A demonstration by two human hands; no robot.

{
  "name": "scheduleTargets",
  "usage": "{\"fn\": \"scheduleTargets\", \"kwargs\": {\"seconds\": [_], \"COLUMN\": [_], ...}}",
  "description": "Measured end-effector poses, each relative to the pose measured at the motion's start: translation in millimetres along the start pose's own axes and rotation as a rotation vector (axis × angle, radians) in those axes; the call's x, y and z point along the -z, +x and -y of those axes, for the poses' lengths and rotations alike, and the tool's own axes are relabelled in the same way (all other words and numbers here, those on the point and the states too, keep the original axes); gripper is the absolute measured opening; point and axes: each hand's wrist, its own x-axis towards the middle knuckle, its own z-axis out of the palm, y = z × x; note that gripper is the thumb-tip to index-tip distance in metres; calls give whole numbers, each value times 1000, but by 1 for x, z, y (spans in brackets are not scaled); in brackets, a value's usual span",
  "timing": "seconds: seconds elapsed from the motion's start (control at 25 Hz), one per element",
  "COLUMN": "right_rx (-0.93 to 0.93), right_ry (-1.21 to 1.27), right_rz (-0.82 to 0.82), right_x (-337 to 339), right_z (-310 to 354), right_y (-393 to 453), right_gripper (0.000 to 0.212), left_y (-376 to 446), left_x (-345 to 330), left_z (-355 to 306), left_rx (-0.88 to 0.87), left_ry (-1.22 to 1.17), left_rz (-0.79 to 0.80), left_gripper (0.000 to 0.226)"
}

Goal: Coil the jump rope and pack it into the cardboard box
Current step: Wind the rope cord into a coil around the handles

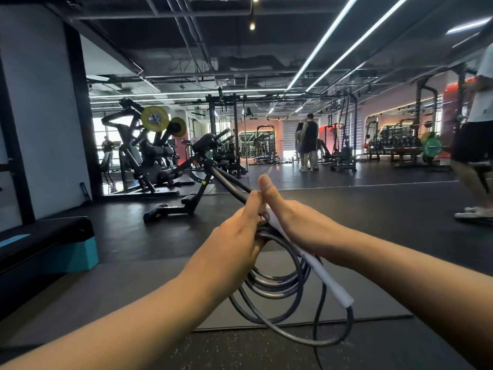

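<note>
Jump rope (277,284) coiling is looking mostly done: several dark loops are hanging together just below the middle of the frame, gathered at the top where the two hands are meeting. The left hand (240,233) is closing around the top of the bundle, fingers wrapped over the gathered strands, while the right hand (290,217) is pressing in from the other side with its thumb raised, gripping the upper end of the white handle (314,265). That handle is slanting down toward the lower right across the loops, and the rope is leaving its lower end in one larger, looser loop that is sagging under the tidy coils; a thin dark strand is also trailing down to the bottom edge of the frame, so the bundle is probably not fully tightened or secured. Whether a second handle is tucked inside the hands cannot be told. The cardboard box is not showing anywhere in view; only the grey floor mat (160,284) is lying beneath the arms, with gym machines and people standing well apart across the upper half. Packing therefore appears to be entirely ahead: the loose loop likely needs gathering in, then the coil carrying to the box.
</note>
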Motion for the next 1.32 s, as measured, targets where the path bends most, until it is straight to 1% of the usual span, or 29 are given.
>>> {"fn": "scheduleTargets", "kwargs": {"seconds": [0.08,0.16,0.2,0.24,0.28,0.32,0.36,0.4,0.44,0.48,0.52,0.56,0.6,0.64,0.72,0.8,0.88,0.92,1.0,1.04,1.08,1.16,1.2,1.32], "right_rx": [-18,-31,-54,-85,-113,-125,-125,-126,-138,-156,-168,-176,-201,-235,-280,-307,-269,-227,-145,-120,-102,-49,-21,8], "right_ry": [30,46,58,68,64,29,-25,-64,-72,-71,-72,-80,-84,-95,-79,74,234,261,236,206,181,135,109,-10], "right_rz": [14,3,-17,-48,-80,-105,-120,-133,-153,-178,-182,-171,-149,-129,-107,-58,4,59,200,244,240,166,145,176], "right_x": [-2,-6,-9,-11,-14,-17,-20,-22,-23,-23,-24,-24,-25,-27,-30,-29,-24,-21,-17,-16,-15,-17,-17,-15], "right_z": [-1,-5,-8,-12,-15,-17,-19,-20,-22,-21,-21,-23,-24,-25,-26,-26,-28,-31,-40,-42,-44,-48,-48,-50], "right_y": [1,3,4,4,3,3,4,5,6,8,9,11,14,16,15,9,2,-2,-13,-15,-15,-13,-13,-11], "right_gripper": [93,99,99,96,84,66,45,27,15,12,14,24,41,54,65,75,73,68,53,44,36,26,25,25], "left_y": [-3,-7,-9,-10,-10,-10,-10,-10,-9,-8,-8,-7,-6,-5,-5,-4,-2,0,3,4,5,5,5,0], "left_x": [-4,-7,-8,-11,-13,-16,-18,-20,-21,-21,-21,-21,-21,-22,-25,-26,-23,-21,-18,-17,-17,-17,-16,-9], "left_z": [-2,-3,-3,-2,-1,-2,-3,-4,-5,-5,-4,-2,-1,0,1,2,9,14,24,28,30,32,32,28], "left_rx": [18,32,34,34,43,62,87,109,128,142,147,145,139,138,144,167,223,262,328,348,358,337,320,282], "left_ry": [30,-7,-49,-90,-113,-116,-119,-135,-166,-199,-221,-228,-220,-198,-125,-84,-64,-52,-14,0,2,-40,-64,-100], "left_rz": [41,55,59,65,68,78,95,111,121,123,122,120,121,129,150,169,164,141,87,66,58,63,67,46], "left_gripper": [69,72,69,59,46,38,34,34,39,46,48,46,40,33,25,23,24,25,27,27,26,26,26,26]}}
